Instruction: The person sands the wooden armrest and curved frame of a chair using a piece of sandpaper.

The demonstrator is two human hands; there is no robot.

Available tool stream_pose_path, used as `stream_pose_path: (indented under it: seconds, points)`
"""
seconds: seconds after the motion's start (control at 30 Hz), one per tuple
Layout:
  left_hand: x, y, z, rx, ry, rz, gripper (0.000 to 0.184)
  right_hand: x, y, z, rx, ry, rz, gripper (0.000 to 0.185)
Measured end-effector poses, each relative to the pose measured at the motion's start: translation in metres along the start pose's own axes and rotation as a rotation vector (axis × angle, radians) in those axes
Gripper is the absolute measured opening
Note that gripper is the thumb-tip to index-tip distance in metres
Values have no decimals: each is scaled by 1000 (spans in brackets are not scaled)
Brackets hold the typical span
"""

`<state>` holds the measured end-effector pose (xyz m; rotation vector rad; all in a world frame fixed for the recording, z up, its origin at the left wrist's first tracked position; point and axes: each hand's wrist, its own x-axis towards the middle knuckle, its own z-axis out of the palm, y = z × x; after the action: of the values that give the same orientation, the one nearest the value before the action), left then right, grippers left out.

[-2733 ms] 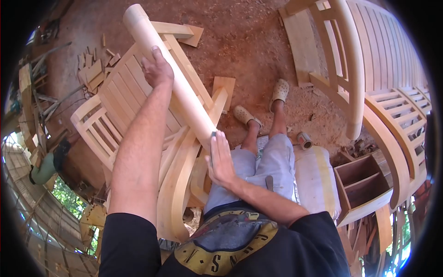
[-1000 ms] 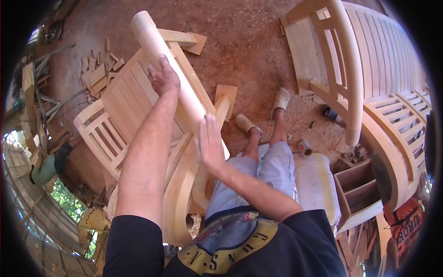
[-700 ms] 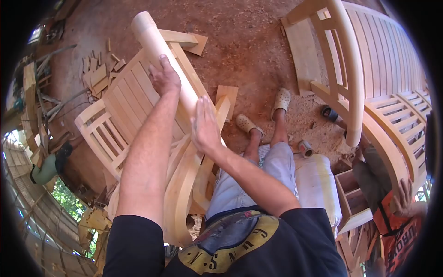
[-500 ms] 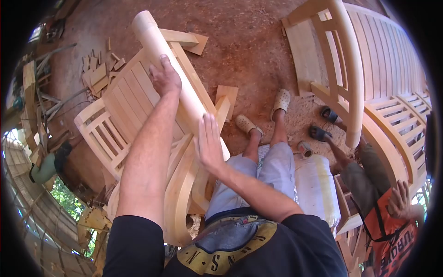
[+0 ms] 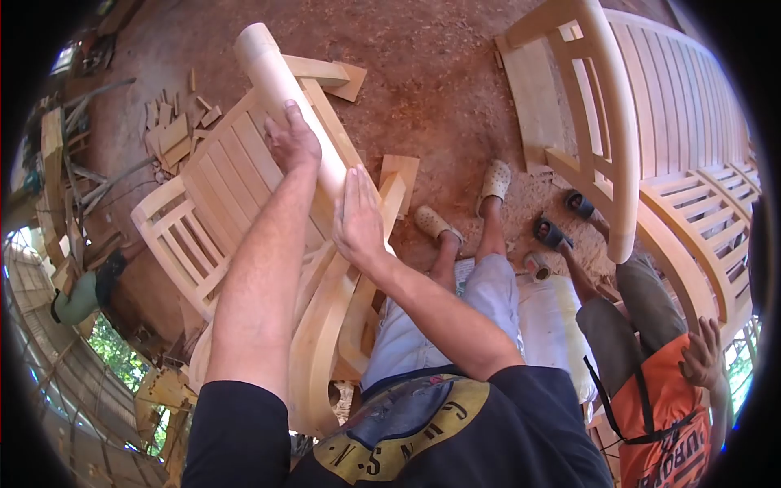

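Note:
A pale wooden slatted bench (image 5: 236, 150) is in front of me, with a thick rounded armrest (image 5: 272, 69) running diagonally along its near side. My left hand (image 5: 294, 140) is curled over the middle of this armrest, fingers over its left side. Lower on the same armrest, my right hand (image 5: 358, 215) lies flat, fingers straight and close together, pointing away from me. Whatever may be under the right palm is hidden.
Another slatted wooden bench (image 5: 671, 106) stands at the right, beside a person in an orange top (image 5: 655, 398) with a raised hand (image 5: 704, 354). Wood offcuts (image 5: 172, 134) lie on the dirt floor at left. A small can (image 5: 537, 266) sits near a white sack (image 5: 557, 317).
My right hand has slid up the armrest, away from my body and closer to my left hand, which stays in place. The person at right has shifted their legs and body leftward.

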<state>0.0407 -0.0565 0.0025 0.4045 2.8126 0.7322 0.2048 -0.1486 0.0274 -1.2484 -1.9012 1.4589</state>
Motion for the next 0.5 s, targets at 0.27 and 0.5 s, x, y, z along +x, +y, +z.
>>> stream_pose_path:
  seconds: [0.27, 0.5]
  points:
    - [3, -2, 0, 48, -32, 6, 82, -17, 10, 1, -47, -9, 18, 63]
    - [0, -1, -1, 30, -15, 17, 84, -89, 13, -22, -194, -90, -104, 59]
